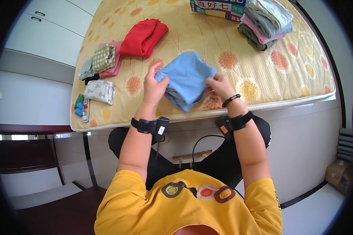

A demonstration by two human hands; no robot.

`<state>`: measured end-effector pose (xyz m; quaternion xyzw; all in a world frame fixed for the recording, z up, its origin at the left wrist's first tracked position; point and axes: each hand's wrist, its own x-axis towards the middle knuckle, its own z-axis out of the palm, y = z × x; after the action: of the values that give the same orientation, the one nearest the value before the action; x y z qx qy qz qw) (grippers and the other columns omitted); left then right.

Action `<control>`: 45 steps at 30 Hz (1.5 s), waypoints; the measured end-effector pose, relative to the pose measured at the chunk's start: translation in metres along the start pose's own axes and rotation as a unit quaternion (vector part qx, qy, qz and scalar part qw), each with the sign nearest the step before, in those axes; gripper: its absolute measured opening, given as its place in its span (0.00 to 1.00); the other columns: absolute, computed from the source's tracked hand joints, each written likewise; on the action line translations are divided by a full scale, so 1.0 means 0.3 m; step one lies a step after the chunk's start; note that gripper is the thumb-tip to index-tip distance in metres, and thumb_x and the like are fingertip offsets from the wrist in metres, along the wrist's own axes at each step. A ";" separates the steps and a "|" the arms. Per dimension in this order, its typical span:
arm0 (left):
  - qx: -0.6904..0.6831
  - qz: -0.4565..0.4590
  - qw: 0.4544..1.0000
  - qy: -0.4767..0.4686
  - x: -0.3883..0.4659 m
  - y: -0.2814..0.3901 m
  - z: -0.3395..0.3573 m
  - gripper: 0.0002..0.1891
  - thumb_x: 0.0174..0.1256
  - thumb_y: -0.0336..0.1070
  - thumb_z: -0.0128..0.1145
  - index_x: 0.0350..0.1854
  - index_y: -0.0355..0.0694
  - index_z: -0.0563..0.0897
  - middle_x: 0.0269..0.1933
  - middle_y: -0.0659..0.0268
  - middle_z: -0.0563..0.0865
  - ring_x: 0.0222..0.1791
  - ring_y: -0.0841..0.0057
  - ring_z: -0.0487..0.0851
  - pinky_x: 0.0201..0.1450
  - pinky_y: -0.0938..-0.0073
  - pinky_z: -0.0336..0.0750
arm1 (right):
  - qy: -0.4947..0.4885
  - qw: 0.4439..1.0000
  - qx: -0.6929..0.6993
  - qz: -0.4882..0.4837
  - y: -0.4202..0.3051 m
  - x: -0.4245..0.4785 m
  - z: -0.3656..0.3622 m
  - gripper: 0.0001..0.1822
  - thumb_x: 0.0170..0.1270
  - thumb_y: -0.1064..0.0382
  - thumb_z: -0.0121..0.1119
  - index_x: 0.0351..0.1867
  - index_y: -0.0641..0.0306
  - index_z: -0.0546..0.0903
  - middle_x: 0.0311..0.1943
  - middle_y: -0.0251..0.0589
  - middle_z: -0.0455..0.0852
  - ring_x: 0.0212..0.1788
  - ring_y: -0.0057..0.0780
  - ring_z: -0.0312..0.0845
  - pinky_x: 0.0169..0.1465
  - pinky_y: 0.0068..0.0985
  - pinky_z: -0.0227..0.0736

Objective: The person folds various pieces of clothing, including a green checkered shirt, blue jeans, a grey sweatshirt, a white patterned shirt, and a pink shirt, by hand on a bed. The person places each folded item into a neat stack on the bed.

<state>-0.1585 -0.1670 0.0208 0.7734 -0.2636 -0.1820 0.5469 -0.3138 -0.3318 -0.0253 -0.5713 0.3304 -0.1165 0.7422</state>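
Observation:
Between my two hands is a folded blue cloth garment [186, 75], its darker grey-blue underside showing along the near left edge. My left hand [156, 83] grips the garment's left corner, thumb on top. At the right corner, my right hand [220, 86] pinches the fabric between thumb and fingers. The bundle is over the near part of a yellow flowered mattress [250, 67]; whether it touches the surface I cannot tell. Beyond it to the left lies a folded red garment [144, 38].
On the left are a green checked cloth [104, 58], pink cloth [116, 67], a white patterned bundle [100, 92] and a remote control [86, 110]. A stack of folded clothes [266, 26] stands at the far right beside a printed bag [217, 8]. Cables hang from my wrist devices.

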 end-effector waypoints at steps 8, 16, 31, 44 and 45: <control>0.382 0.241 0.887 -0.096 -0.181 -0.032 0.064 0.23 0.55 0.38 0.60 0.53 0.34 0.76 0.59 0.47 0.73 0.61 0.54 0.70 0.61 0.60 0.66 | -0.130 0.984 -0.118 0.008 -0.002 -0.011 0.011 0.24 0.64 0.49 0.53 0.52 0.67 0.71 0.36 0.40 0.80 0.32 0.21 0.80 0.30 0.19 0.75; 0.164 -0.004 0.984 -0.072 -0.135 -0.051 0.025 0.16 0.62 0.39 0.56 0.49 0.35 0.78 0.52 0.51 0.79 0.49 0.66 0.80 0.49 0.69 0.75 | -0.166 0.985 -0.052 0.019 0.020 -0.074 0.078 0.28 0.66 0.41 0.48 0.54 0.63 0.74 0.50 0.39 0.77 0.50 0.27 0.72 0.44 0.25 0.72; -0.068 -0.041 0.969 0.233 -0.156 -0.271 -0.152 0.23 0.62 0.29 0.54 0.59 0.31 0.68 0.58 0.55 0.74 0.56 0.64 0.74 0.58 0.63 0.68 | 0.201 0.786 -0.488 -0.322 0.006 -0.070 -0.016 0.18 0.53 0.60 0.60 0.47 0.58 0.76 0.51 0.49 0.75 0.51 0.45 0.73 0.51 0.35 0.70; 0.313 0.138 0.940 -0.007 -0.166 -0.233 0.005 0.24 0.61 0.44 0.56 0.54 0.32 0.76 0.61 0.45 0.71 0.65 0.54 0.65 0.66 0.65 0.58 | 0.092 0.787 -0.512 -0.332 0.091 -0.099 0.068 0.23 0.58 0.64 0.53 0.57 0.60 0.71 0.55 0.49 0.74 0.60 0.41 0.68 0.61 0.45 0.60; 0.264 0.118 0.957 -0.011 -0.165 -0.226 -0.003 0.23 0.62 0.44 0.55 0.53 0.32 0.77 0.61 0.45 0.71 0.65 0.55 0.65 0.66 0.66 0.58 | 0.074 0.823 -0.473 -0.305 0.052 -0.104 0.062 0.22 0.58 0.63 0.53 0.56 0.60 0.71 0.55 0.49 0.74 0.60 0.41 0.68 0.61 0.45 0.60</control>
<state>-0.1832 -0.1185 -0.0431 0.8518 -0.3978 -0.0487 0.3375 -0.3289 -0.2952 -0.0263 -0.9134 0.2080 -0.2087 0.2808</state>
